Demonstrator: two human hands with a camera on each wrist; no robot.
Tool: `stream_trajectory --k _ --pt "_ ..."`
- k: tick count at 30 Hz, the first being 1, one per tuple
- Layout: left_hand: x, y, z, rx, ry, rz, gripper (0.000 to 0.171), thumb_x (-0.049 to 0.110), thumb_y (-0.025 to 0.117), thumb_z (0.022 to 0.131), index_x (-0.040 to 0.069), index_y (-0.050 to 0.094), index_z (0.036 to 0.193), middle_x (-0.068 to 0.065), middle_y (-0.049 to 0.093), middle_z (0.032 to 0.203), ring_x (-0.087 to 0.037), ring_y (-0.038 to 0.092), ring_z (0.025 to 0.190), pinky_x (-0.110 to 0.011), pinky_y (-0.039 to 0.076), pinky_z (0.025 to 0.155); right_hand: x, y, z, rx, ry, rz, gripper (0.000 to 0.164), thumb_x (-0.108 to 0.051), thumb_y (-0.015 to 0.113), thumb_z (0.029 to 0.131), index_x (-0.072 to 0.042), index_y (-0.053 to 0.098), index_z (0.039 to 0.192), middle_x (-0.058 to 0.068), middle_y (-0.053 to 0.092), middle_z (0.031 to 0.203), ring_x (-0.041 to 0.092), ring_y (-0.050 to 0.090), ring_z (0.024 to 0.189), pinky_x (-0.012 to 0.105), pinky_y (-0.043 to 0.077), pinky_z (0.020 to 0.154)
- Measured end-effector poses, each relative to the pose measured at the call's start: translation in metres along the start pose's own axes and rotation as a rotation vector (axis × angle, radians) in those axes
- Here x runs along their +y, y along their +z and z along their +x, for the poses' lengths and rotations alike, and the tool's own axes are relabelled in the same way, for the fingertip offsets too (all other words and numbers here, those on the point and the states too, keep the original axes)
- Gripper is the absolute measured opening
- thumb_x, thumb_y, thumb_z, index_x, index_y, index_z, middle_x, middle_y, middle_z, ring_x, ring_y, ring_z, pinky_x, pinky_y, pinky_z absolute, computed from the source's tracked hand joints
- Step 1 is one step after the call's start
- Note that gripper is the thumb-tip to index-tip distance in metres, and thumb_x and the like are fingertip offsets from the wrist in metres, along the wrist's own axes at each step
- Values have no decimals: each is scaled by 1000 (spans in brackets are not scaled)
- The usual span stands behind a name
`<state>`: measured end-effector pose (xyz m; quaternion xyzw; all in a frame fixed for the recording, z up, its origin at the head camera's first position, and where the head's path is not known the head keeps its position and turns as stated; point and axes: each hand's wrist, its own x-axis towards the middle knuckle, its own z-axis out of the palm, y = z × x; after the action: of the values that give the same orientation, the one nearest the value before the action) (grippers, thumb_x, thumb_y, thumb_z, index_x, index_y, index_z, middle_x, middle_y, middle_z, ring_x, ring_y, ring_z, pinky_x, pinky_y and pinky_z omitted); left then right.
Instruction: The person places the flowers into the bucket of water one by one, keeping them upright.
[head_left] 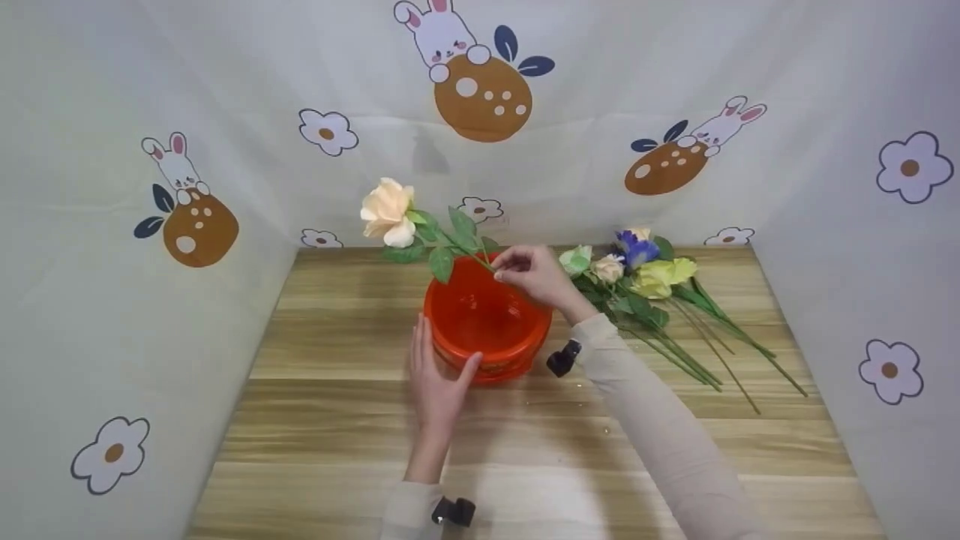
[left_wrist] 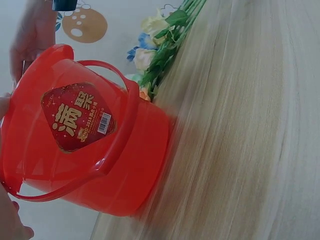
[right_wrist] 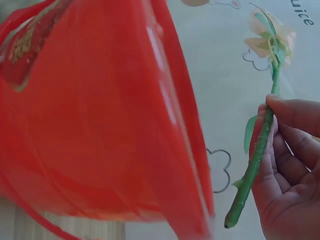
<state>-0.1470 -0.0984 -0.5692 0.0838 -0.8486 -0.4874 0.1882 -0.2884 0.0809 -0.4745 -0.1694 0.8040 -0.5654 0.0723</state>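
Observation:
A red plastic bucket (head_left: 487,352) stands upright on the wooden table, its label (left_wrist: 77,117) and handle showing in the left wrist view. My left hand (head_left: 435,382) rests against the bucket's near left side, thumb at the rim and fingers along the wall. Above the far right rim, my right hand (head_left: 536,277) pinches the green stem (right_wrist: 252,165) of a peach artificial rose (head_left: 388,212) between thumb and fingers. The bloom points to the left, beyond the bucket, and the stem's lower end hangs free beside the palm in the right wrist view.
Several artificial flowers (head_left: 637,270), yellow, blue and pale, lie to the bucket's right with stems (head_left: 720,330) toward the near right. Pale printed curtains (head_left: 247,112) enclose the table (head_left: 322,420) at the back and both sides. Black wrist cameras (head_left: 564,358) sit on both sleeves.

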Motion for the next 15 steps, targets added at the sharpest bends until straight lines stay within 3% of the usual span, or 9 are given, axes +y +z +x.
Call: stream_trajectory --k 8,15 --pt "-1 2 4 12 21 18 97 50 78 82 19 27 159 1 26 166 -28 22 154 -56 22 124 9 26 7 10 4 11 10 -2 71 88 0 75 97 14 74 92 10 66 76 24 59 75" --pt "-6 3 1 43 73 77 97 47 80 80 12 31 157 -5 30 164 -32 27 151 -56 23 123 24 42 2 -19 5 -95 8 -4 73 88 -2 76 95 13 75 90 10 65 75 25 59 75"
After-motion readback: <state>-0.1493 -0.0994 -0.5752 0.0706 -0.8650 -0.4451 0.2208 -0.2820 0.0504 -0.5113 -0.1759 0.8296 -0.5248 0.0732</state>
